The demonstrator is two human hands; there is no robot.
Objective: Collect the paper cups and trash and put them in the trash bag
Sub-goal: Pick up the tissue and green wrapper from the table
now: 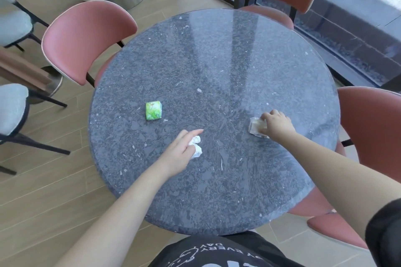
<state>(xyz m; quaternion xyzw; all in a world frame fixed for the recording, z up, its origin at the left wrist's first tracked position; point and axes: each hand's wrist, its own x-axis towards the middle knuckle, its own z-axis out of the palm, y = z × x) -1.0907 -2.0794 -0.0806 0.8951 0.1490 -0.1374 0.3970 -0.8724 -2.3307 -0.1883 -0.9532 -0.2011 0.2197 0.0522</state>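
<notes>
Round and dark, the speckled grey stone table [217, 54] stands ringed by pink padded chairs [86, 37] on a pale wood-plank floor.

From the head camera, the left hand [180, 151] rests on the table near its middle, fingers [193, 133] loosely curled round a small crumpled white tissue [196, 147], the forefinger stretched out past it. The right hand [276, 124] presses down on a crumpled clear plastic wrapper [256, 129] to the right, fingers bent over its far side; how firm either grip is, I cannot tell.

A small green packet [153, 110] lies untouched, apart to the left. No paper cups or trash bag are in sight.

This looks like the gathering step. Next, I'd say, both scraps must be closed in and lifted, then the green packet collected.
</notes>
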